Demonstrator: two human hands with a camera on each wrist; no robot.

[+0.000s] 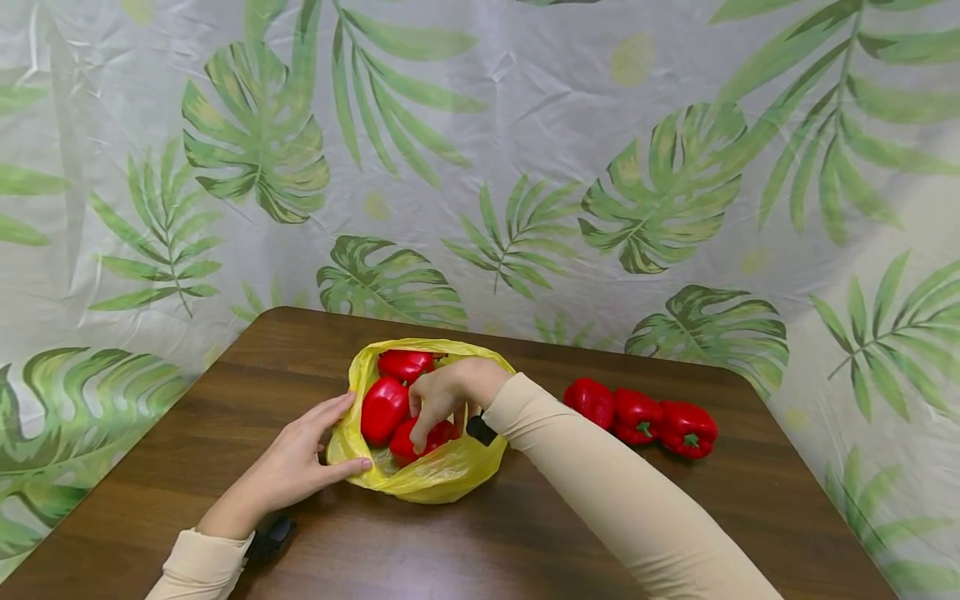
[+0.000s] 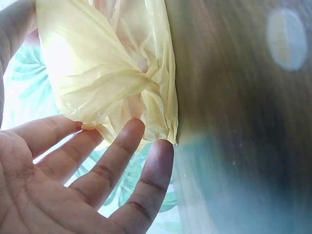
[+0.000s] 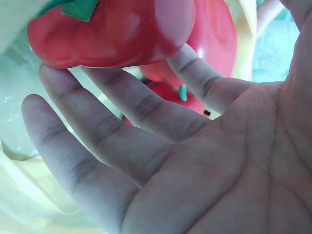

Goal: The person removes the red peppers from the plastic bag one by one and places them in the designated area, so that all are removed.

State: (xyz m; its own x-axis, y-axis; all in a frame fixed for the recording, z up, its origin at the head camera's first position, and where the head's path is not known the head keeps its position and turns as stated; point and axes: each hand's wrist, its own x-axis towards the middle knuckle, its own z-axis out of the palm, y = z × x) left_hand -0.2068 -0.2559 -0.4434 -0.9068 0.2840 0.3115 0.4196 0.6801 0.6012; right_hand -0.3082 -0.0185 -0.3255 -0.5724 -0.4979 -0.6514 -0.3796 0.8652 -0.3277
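A yellow plastic bag [image 1: 465, 479] stands on the table with its mouth spread wide, and several red bell peppers lie inside. Reaching into it, my right hand [image 1: 442, 396] holds a red bell pepper [image 1: 405, 442]; in the right wrist view, the fingertips touch the underside of that pepper [image 3: 117, 34], which has a green stem. Another bell pepper [image 1: 385, 411] sits beside it, and one more [image 1: 405, 365] is at the back of the bag. My left hand [image 1: 300, 454] rests against the bag's left side, its extended fingers [image 2: 158, 161] touching the yellow plastic [image 2: 107, 92].
To the right of the bag, three red bell peppers stand in a row: a near-bag one [image 1: 590, 402], a middle one [image 1: 636, 415] and an outer one [image 1: 687, 429]. The brown wooden table [image 1: 285, 367] meets a leaf-patterned cloth [image 1: 525, 125] behind.
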